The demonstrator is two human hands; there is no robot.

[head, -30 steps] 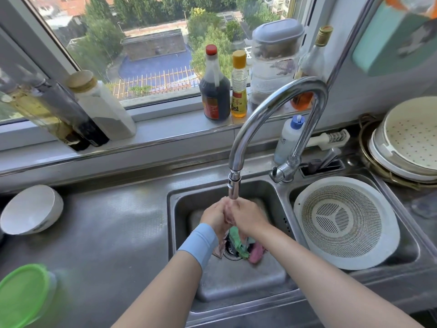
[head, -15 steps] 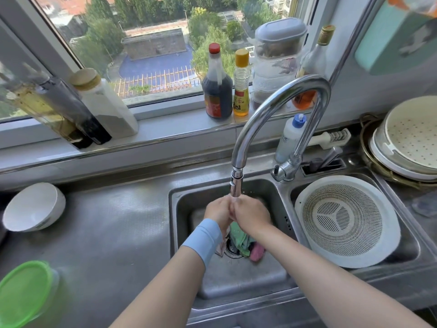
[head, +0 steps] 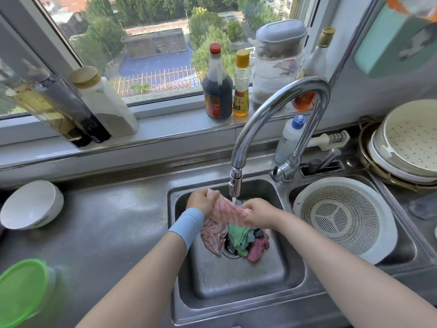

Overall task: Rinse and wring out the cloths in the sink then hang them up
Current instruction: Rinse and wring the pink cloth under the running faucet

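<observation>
- Half a second back both hands were pressed together in one clump right under the faucet point(head: 279, 98). Now they're pulled apart, with the pink striped cloth point(head: 227, 209) stretched between them.
- Left hand point(head: 202, 201) grips one end with curled fingers, and right hand point(head: 259, 213) pinches the other end (both properly clamped on the fabric, nothing slack).
- The stream lands on the middle of the spread cloth, and its tail dangles into the left sink basin point(head: 236, 280).
- A green cloth point(head: 238, 237) and a magenta cloth point(head: 257, 249) sit heaped over the drain, out of the water.
- My read: this is the rinse of cloth one, opened up so water gets through. Wringing, the other cloths and hanging are all still to come.
</observation>
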